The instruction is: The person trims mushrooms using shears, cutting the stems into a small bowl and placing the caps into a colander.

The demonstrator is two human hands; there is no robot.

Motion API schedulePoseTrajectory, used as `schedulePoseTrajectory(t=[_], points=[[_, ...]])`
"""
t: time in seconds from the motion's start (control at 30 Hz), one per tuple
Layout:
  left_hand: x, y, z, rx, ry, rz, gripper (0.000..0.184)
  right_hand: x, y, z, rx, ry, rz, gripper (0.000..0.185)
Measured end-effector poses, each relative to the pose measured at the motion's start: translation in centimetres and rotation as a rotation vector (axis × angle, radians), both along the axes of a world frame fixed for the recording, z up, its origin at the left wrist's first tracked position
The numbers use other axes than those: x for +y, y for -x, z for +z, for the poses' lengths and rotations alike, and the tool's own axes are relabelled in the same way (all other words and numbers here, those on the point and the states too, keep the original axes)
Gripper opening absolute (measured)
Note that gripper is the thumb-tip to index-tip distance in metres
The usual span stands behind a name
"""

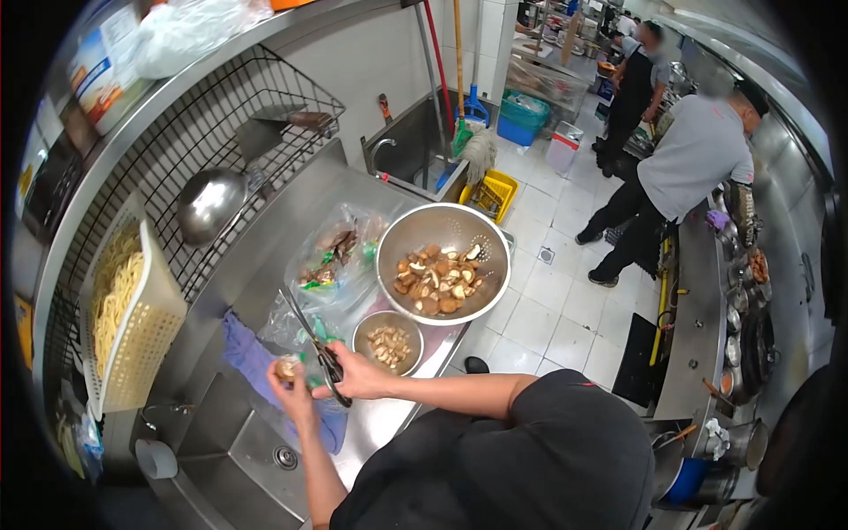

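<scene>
My left hand [299, 396] pinches a mushroom [287, 366] above the counter edge by the sink. My right hand [364, 376] is wrapped round the black handles of a pair of scissors [306, 320], whose blades point up and away, to the left. Just beyond my right hand, a small metal bowl [359, 329] holds pale cut mushroom pieces. Behind it stands a large steel colander [386, 265] with brown mushrooms [439, 281] inside, several showing white undersides. Clear plastic bags [305, 265] lie beside the colander, one with dark contents.
A purple cloth [252, 349] lies along the sink [208, 442]. On the left, a wire rack [291, 97] carries a ladle [212, 208] and a white basket [155, 340] of noodles. Two people [693, 155] stand by the stoves on the right. A yellow basket [495, 193] sits on the floor.
</scene>
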State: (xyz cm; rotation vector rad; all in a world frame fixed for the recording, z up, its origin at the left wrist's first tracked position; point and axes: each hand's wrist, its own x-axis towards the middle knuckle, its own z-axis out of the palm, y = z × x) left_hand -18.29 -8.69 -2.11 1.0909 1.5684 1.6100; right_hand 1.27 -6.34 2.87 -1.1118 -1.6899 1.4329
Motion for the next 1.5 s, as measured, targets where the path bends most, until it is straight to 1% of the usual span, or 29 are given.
schedulePoseTrajectory(t=[0.03, 0.07, 0.1, 0.13, 0.2, 0.23, 0.27, 0.33, 0.37, 0.5, 0.57, 0.7, 0.73, 0.8, 0.83, 0.87, 0.9, 0.97, 1.0, 1.03, 1.07, 1.13, 1.2, 1.3, 1.37, 1.4, 1.43, 1.47, 1.5], points=[[-0.7, -0.5, 0.1, 0.0, 0.0, 0.004, 0.046, -0.4, 1.4, 0.0, 0.069, -0.034, -0.014, 0.077], [-1.3, -1.0, 0.2, -0.277, 0.002, -0.034, 0.042, -0.7, 2.7, 0.1, 0.138, -0.069, -0.03, 0.078], [-1.9, -1.1, 0.3, -0.555, 0.006, -0.071, 0.038, -0.7, 3.6, -0.2, 0.132, -0.06, -0.047, 0.063], [-2.4, -1.0, 0.4, -0.558, 0.006, -0.068, 0.038, -0.8, 4.2, -0.4, 0.129, -0.058, -0.044, 0.063], [-3.6, -0.6, 0.2, -0.781, -0.023, -0.211, 0.034, -1.3, 5.3, -1.2, 0.189, -0.056, -0.003, 0.05], [-3.8, 0.3, -1.2, -0.962, -0.007, -0.267, 0.034, -1.8, 6.2, -1.6, 0.269, -0.015, -0.008, 0.048], [-4.2, 1.1, -2.6, -0.967, -0.008, -0.258, 0.034, -2.3, 6.7, -1.9, 0.264, -0.01, -0.001, 0.048], [-4.8, 2.1, -3.8, -1.187, -0.034, -0.299, 0.035, -2.9, 7.4, -1.6, 0.582, 0.18, 0.02, 0.053], [-4.9, 2.4, -4.5, -1.25, -0.03, -0.234, 0.036, -2.9, 7.7, -1.8, 0.599, 0.179, 0.013, 0.057], [-6.1, 2.5, -4.4, -1.167, -0.125, -0.214, 0.037, -3.4, 8.1, -2.0, 0.595, 0.298, -0.028, 0.057], [-6.1, 2.3, -4.5, -1.274, -0.097, 0.017, 0.039, -2.7, 8.4, -2.0, 0.73, 0.258, -0.157, 0.055], [-6.2, 3.7, -4.6, -1.299, -0.161, 0.12, 0.035, 0.0, 8.6, -2.5, 0.63, 0.09, -0.203, 0.048], [-6.0, 5.3, -6.0, -1.294, -0.168, 0.136, 0.035, 0.7, 8.8, -2.7, 0.632, 0.099, -0.189, 0.048], [-5.9, 8.5, -9.5, -1.284, -0.175, -0.159, 0.031, 2.6, 9.1, -2.3, 0.562, 0.088, -0.186, 0.056], [-5.5, 7.5, -7.9, -1.217, -0.196, -0.009, 0.029, 3.6, 9.4, -1.9, 0.623, 0.03, -0.214, 0.054], [-5.2, 6.5, -6.6, -1.243, -0.186, 0.083, 0.027, 4.5, 10.0, -1.6, 0.682, -0.01, -0.232, 0.052], [-5.4, 6.0, -5.3, -1.266, -0.179, 0.2, 0.025, 5.5, 10.0, -1.6, 0.582, -0.092, -0.233, 0.05], [-5.6, 7.1, -6.6, -1.302, -0.229, 0.302, 0.023, 8.5, 9.9, -2.3, 0.362, -0.252, -0.222, 0.047], [-6.8, 8.6, -8.2, -1.317, -0.272, -0.02, 0.023, 10.1, 9.7, -2.7, 0.46, -0.089, -0.097, 0.046], [-7.1, 8.6, -7.7, -1.419, -0.3, -0.059, 0.024, 11.3, 9.4, -2.4, 0.424, -0.094, -0.08, 0.042], [-7.4, 8.4, -7.0, -1.32, -0.241, 0.01, 0.027, 12.0, 8.8, -1.1, 0.303, -0.21, -0.055, 0.041], [-8.2, 7.6, -6.0, -1.34, -0.229, 0.121, 0.031, 13.8, 6.7, 1.0, 0.028, -0.249, 0.131, 0.048], [-8.4, 7.0, -5.3, -1.269, -0.151, -0.03, 0.035, 15.4, 5.0, 2.0, -0.02, -0.25, 0.2, 0.051], [-8.3, 4.3, -2.7, -1.146, -0.038, -0.047, 0.036, 16.1, 1.0, 3.0, -0.116, -0.301, 0.224, 0.051], [-7.7, 2.3, -2.6, -1.011, 0.074, -0.075, 0.039, 14.9, -2.8, 2.8, -0.179, -0.371, 0.203, 0.051], [-7.4, 1.3, -2.9, -1.017, 0.086, -0.072, 0.039, 13.8, -5.0, 2.9, -0.197, -0.401, 0.199, 0.053], [-6.8, 0.3, -3.1, -0.99, 0.17, -0.132, 0.039, 12.2, -7.2, 3.4, -0.255, -0.38, 0.226, 0.055], [-6.1, -0.7, -3.1, -0.959, 0.25, -0.193, 0.04, 9.7, -9.3, 5.1, -0.298, -0.241, 0.259, 0.059], [-5.6, -2.7, -1.7, -0.975, 0.282, -0.199, 0.041, 8.7, -11.6, 2.0, -0.34, -0.349, 0.28, 0.063]])
